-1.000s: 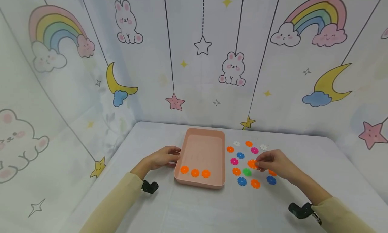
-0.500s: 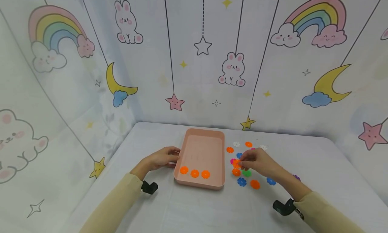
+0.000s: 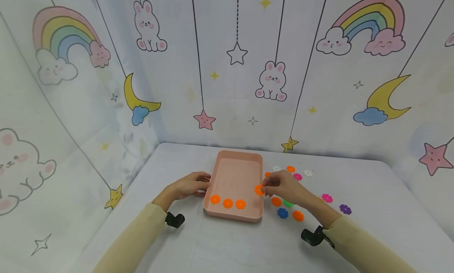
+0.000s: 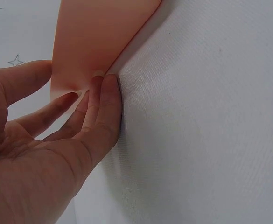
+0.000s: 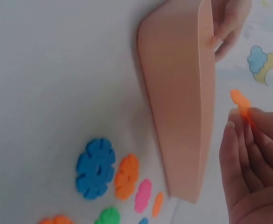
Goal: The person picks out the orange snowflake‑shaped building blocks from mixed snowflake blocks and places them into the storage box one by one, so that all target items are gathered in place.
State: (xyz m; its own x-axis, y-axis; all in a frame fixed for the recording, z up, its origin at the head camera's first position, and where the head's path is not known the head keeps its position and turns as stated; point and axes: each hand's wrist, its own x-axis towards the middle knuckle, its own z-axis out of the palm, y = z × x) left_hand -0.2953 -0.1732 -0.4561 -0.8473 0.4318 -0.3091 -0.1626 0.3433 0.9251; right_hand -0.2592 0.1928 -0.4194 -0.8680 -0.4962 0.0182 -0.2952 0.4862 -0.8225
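Note:
A pink rectangular tray (image 3: 235,174) lies on the white-covered table; three orange flower-shaped discs (image 3: 228,203) form a row near its front end. Beside the tray's left wall is my left hand (image 3: 191,185); in the left wrist view, the fingertips (image 4: 109,86) touch the outer wall while the thumb reaches its rim. Above the tray's right rim, my right hand (image 3: 285,187) pinches another orange flower-shaped disc (image 5: 241,100) between thumb and fingertips. The right wrist view shows this disc tilted, clear of the tray.
Right of the tray are several loose flower-shaped discs, including a blue disc (image 3: 282,213), a purple disc (image 3: 345,209), a magenta disc (image 3: 327,198) and a white disc (image 3: 308,173). My right hand and forearm cover part of this group. A patterned curtain (image 3: 227,87) hangs behind the table.
My right hand has carried the pinched orange disc leftward from over the loose discs to the tray's right rim. The left hand and tray have stayed in place.

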